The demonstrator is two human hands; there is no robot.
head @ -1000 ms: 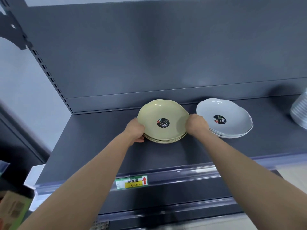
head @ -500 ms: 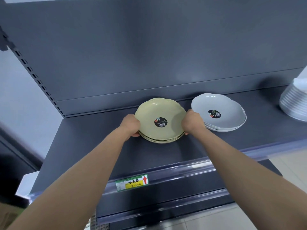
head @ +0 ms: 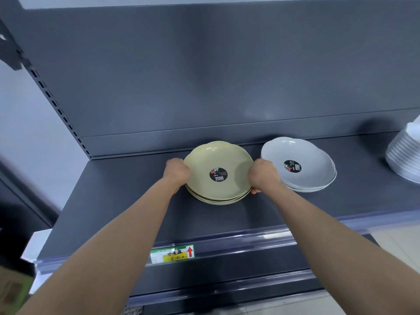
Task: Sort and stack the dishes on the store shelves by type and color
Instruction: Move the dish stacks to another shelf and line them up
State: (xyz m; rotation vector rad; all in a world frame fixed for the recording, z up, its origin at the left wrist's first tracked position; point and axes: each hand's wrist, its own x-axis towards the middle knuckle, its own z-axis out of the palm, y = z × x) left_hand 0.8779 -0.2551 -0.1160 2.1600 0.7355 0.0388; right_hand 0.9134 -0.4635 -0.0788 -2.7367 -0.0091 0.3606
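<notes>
A stack of pale yellow plates [head: 204, 167] with a round black sticker rests on the dark grey shelf [head: 118, 201]. My left hand [head: 176, 168] grips the stack's left rim and my right hand [head: 262, 176] grips its right rim, fingers curled under the edge. Just to the right, apart from the yellow stack, sits a stack of light grey plates [head: 306, 155] of the same wavy shape, also with a black sticker.
A tall stack of white ribbed dishes [head: 406, 155] stands at the shelf's far right edge. A green and yellow price tag [head: 172, 254] is on the shelf's front rail. The slotted upright [head: 61, 114] borders the shelf on the left.
Both hands stay on the yellow stack's rims. The view has shifted slightly; the stack sits in about the same place on the shelf.
</notes>
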